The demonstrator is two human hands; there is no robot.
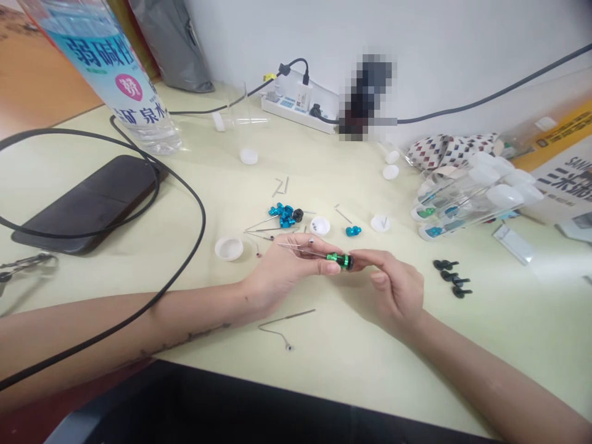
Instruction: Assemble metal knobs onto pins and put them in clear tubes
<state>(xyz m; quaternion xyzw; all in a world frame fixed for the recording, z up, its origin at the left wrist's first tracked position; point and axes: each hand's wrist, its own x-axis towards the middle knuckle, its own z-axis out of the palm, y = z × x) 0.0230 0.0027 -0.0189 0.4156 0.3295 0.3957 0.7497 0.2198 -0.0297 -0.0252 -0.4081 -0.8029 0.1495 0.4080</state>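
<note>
My left hand [296,265] pinches a small green-and-black metal piece [339,259] between thumb and fingers. Thin metal rods run from it leftward over that hand. At the piece's black end are the fingertips of my right hand [398,287], its thumb bent and apart from the piece. Just beyond the hands lie several blue metal pieces [285,216], a black knob [298,215] and more thin rods [263,223]. A single blue piece [353,231] sits farther right. Below my left hand, a bent wire with a small round end [287,317] rests on the table.
White caps [229,248] are scattered around. Capped clear tubes [476,191] and several black screw-like pieces [451,277] lie at right. A phone [87,203], a water bottle [120,74] and a looping black cable [198,222] occupy the left. A power strip [300,102] stands along the wall.
</note>
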